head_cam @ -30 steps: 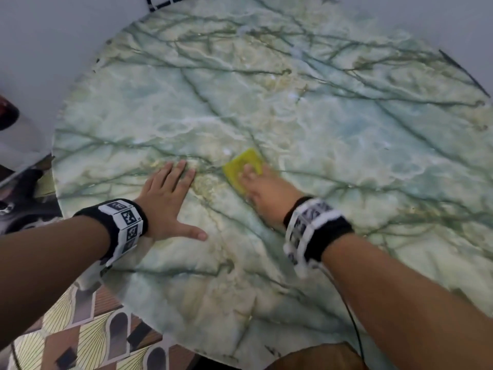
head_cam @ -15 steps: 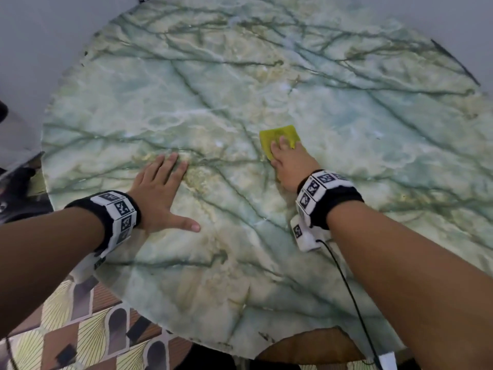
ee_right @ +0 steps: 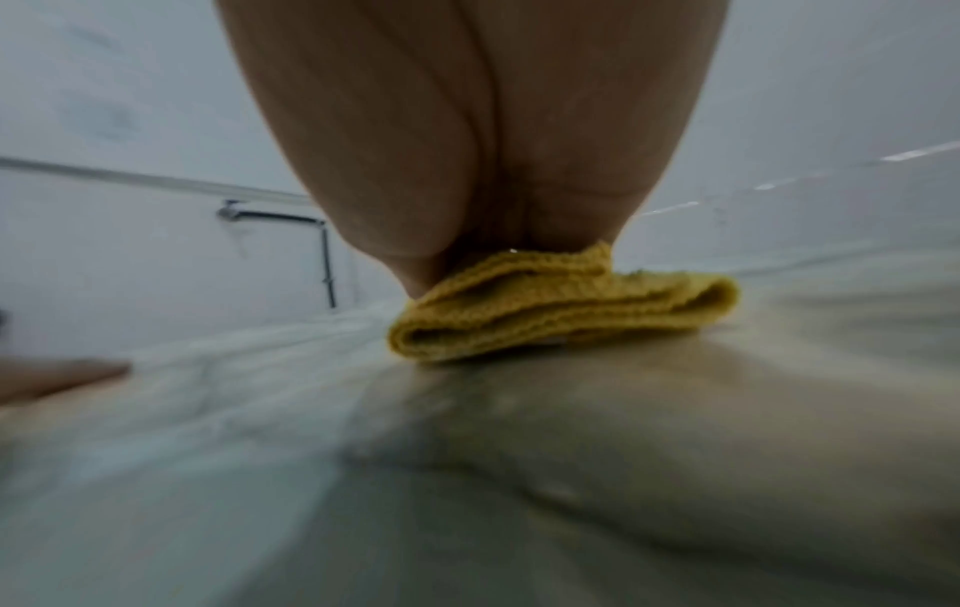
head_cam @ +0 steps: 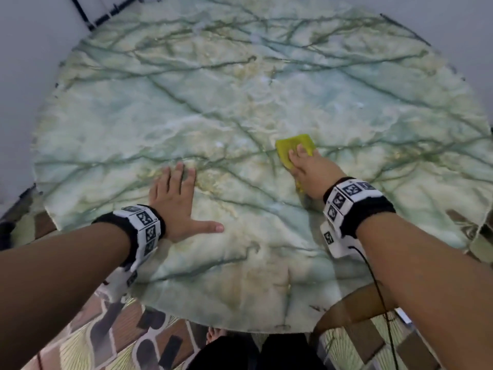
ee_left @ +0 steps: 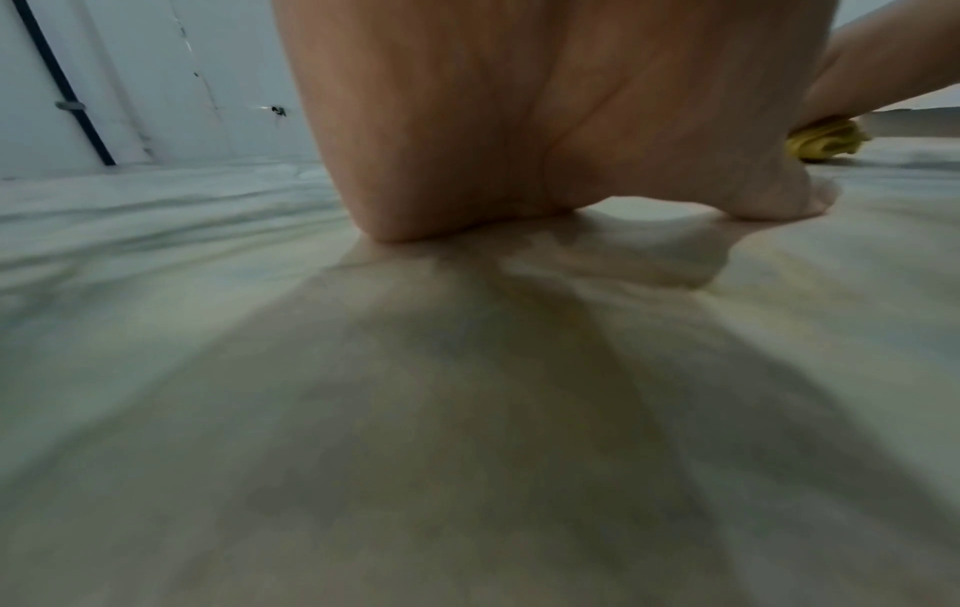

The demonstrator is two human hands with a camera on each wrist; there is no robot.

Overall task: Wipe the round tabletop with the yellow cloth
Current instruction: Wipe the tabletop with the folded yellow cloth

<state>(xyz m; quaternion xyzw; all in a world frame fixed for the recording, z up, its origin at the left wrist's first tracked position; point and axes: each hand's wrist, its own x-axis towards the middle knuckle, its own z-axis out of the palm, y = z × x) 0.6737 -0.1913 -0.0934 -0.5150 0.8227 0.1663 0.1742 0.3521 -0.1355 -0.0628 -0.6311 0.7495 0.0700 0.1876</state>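
The round tabletop (head_cam: 240,102) is pale green marble with dark veins and fills the head view. A folded yellow cloth (head_cam: 290,149) lies on it right of centre. My right hand (head_cam: 309,166) presses flat on the cloth with straight fingers; in the right wrist view the palm (ee_right: 467,143) bears down on the folded cloth (ee_right: 561,312). My left hand (head_cam: 176,198) lies flat on the marble to the left, fingers spread and thumb out, holding nothing. In the left wrist view the left palm (ee_left: 467,123) rests on the stone and the cloth (ee_left: 826,141) shows at the far right.
White walls (head_cam: 32,49) close in behind and to the left of the table, with a thin black rail (head_cam: 82,16) at the top left. A patterned floor (head_cam: 88,337) and a brown wooden seat edge (head_cam: 354,305) show below the table's near rim.
My right hand has slid the cloth from beside the left hand away to the right and a little farther across the table. The left hand has stayed flat in place.
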